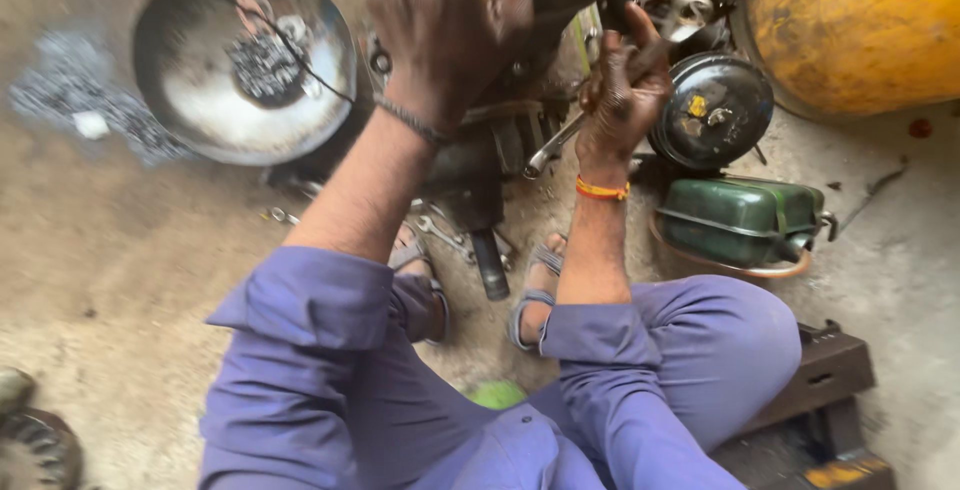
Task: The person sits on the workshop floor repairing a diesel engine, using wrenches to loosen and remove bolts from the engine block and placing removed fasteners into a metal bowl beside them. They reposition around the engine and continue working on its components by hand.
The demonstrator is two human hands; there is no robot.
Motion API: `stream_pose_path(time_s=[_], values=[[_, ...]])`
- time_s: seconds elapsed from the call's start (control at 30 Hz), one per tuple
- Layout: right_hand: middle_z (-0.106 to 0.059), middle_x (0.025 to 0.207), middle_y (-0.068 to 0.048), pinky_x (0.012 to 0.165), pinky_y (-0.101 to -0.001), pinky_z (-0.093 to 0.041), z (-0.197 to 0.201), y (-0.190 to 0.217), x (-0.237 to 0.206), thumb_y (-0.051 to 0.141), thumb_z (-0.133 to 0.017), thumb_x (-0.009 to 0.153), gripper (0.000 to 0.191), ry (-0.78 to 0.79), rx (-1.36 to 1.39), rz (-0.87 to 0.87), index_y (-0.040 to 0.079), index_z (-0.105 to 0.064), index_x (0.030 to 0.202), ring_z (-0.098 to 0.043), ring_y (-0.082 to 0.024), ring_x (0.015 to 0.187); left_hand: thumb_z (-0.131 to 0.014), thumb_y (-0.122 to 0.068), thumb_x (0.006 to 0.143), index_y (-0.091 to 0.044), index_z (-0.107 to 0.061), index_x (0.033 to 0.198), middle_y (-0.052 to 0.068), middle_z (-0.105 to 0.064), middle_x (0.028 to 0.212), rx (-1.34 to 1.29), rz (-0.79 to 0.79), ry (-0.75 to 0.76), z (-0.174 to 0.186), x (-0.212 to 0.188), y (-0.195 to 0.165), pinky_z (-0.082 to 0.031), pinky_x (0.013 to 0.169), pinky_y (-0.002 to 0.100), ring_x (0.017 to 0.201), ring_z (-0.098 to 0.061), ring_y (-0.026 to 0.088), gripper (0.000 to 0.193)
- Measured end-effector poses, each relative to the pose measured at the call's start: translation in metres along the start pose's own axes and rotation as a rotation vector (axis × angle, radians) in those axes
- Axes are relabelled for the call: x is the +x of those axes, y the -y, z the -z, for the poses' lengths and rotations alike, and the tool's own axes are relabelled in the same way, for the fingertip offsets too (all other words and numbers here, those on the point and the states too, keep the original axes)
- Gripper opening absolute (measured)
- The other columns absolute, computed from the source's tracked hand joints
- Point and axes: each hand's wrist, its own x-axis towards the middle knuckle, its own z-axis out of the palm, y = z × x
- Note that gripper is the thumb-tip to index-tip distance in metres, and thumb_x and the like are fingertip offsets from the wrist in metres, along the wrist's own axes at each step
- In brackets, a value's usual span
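Down on the gritty floor [120,250], right hand [622,95] fisted round a spanner [560,140], left hand [440,20] clamped on the greasy engine block [500,120]: a slip could skin knuckles.

left hand [440,25] raised, fingers curled | right hand [622,95] fisted, arm extended

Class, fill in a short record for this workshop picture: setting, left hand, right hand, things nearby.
Setting: person in purple clothes sitting on a dirty concrete floor
Left hand: blurred, resting on a greasy engine block
Right hand: shut around a metal spanner
Nearby: round metal pan with dark bits, green tank, yellow drum, loose spanners by the sandalled feet
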Motion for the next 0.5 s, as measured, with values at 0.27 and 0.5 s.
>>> stream_pose_path(time_s=[0.27,0.5], values=[[-0.060,0.067,0.003,0.044,-0.0230,-0.038,-0.029,-0.005,0.024,-0.001,-0.075,0.093,0.029,0.025,-0.127,-0.038,0.001,-0.070,0.122,-0.053,-0.005,0.050,-0.060,-0.012,0.104,-0.002,-0.032,0.150,0.006,-0.051,0.102,-0.127,0.021,-0.002,0.027,0.030,-0.024,-0.047,0.079,0.037,0.086,-0.056,0.021,0.055],[-0.063,0.076,0.003,0.047,-0.0218,-0.035,-0.018,-0.006,0.031,0.001,-0.076,0.095,0.009,0.061,-0.093,-0.044,0.004,-0.069,0.101,-0.049,-0.004,0.055,-0.063,-0.016,0.107,-0.003,-0.030,0.151,0.006,-0.052,0.103,-0.128,0.044,0.014,0.021,0.023,-0.025,-0.048,0.079,0.036,0.087,-0.056,0.020,0.056]])
